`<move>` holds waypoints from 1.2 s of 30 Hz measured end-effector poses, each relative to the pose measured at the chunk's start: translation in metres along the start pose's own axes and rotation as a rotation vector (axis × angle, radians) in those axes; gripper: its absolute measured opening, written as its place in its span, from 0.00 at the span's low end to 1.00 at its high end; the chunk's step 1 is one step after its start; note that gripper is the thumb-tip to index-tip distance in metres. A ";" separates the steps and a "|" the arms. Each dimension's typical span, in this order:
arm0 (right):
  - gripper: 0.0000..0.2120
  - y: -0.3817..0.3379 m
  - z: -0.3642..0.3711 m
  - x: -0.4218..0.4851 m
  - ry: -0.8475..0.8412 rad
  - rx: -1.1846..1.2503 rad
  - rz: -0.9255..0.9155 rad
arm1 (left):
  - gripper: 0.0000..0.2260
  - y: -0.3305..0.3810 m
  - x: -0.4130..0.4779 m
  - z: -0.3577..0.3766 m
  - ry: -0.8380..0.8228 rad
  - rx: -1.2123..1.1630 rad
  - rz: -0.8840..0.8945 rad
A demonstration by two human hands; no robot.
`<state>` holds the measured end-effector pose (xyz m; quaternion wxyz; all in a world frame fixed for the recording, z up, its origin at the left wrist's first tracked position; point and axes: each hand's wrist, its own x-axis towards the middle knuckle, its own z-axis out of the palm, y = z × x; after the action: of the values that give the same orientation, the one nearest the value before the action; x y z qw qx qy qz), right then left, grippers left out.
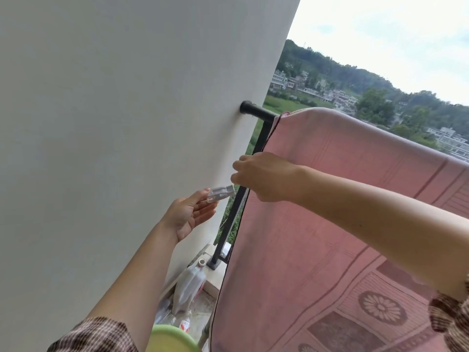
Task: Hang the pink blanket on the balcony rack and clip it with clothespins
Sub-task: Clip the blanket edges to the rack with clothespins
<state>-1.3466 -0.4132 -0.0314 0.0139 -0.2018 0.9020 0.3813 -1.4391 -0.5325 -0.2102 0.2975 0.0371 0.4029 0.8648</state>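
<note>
One white wall [114,123] — pink blanket [330,224] over black balcony rail [258,113].

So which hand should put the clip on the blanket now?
Left. The left hand already holds the clear clip beside the blanket edge, by the rail post. The right hand is closed at that edge, seemingly pinching it.

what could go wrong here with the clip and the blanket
The clear clothespin sits loosely at the left hand's fingertips beside the open railing, so it might slip and fall outside. The pink blanket shows no clip yet; only the right hand pinches its edge, so letting go early may let it slide.
</note>
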 end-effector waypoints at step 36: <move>0.02 0.037 -0.018 0.031 -0.466 0.395 0.238 | 0.10 0.005 0.026 -0.010 -0.149 -0.016 -0.060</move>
<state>-1.3870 -0.4137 0.0007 0.2141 0.0042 0.9484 0.2337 -1.4658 -0.5270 -0.2178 0.3527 0.0869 0.3736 0.8535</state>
